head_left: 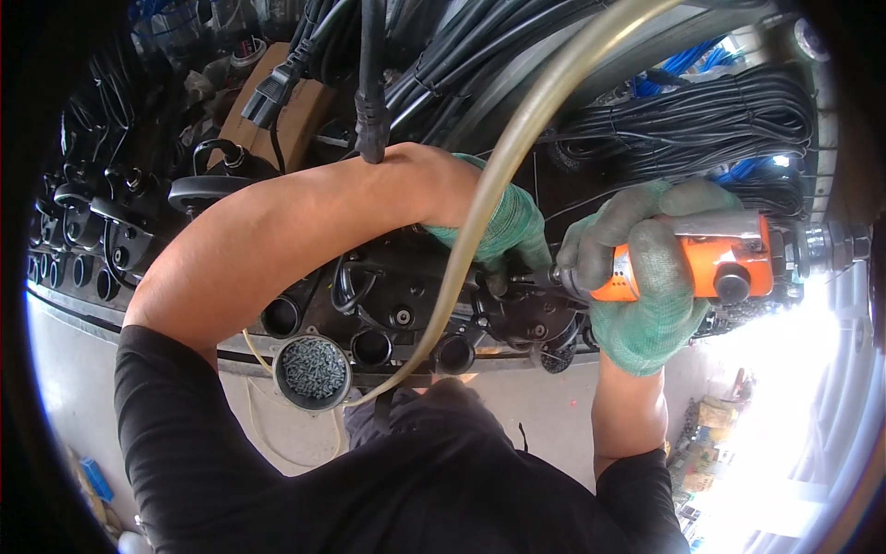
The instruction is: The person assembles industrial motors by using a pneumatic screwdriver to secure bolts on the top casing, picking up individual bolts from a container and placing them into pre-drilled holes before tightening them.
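My right hand [646, 286], in a green knit glove, is clamped around the orange pneumatic screwdriver [711, 268], whose long axis runs flat from three o'clock to nine o'clock, tip pointing toward nine. My left hand [503, 226], gloved the same, reaches across from the ten o'clock side and rests on the black moulded plastic housing [517, 314]; its fingers curl down onto the part just beside the driver's tip, though I cannot tell whether they pinch a screw or only steady the piece. The housing lies directly at nine o'clock from my right hand, touching or nearly touching the tip, so the right hand is the nearer one along the tool's line.

A yellowish translucent air hose [480, 203] arcs from twelve o'clock down past my left wrist to six, crossing the room on that side. A round grey cup of small screws [313, 371] sits at seven o'clock from my left hand, near the table edge [74, 309]. Bundles of black cable [701, 115] lie at twelve to one o'clock.
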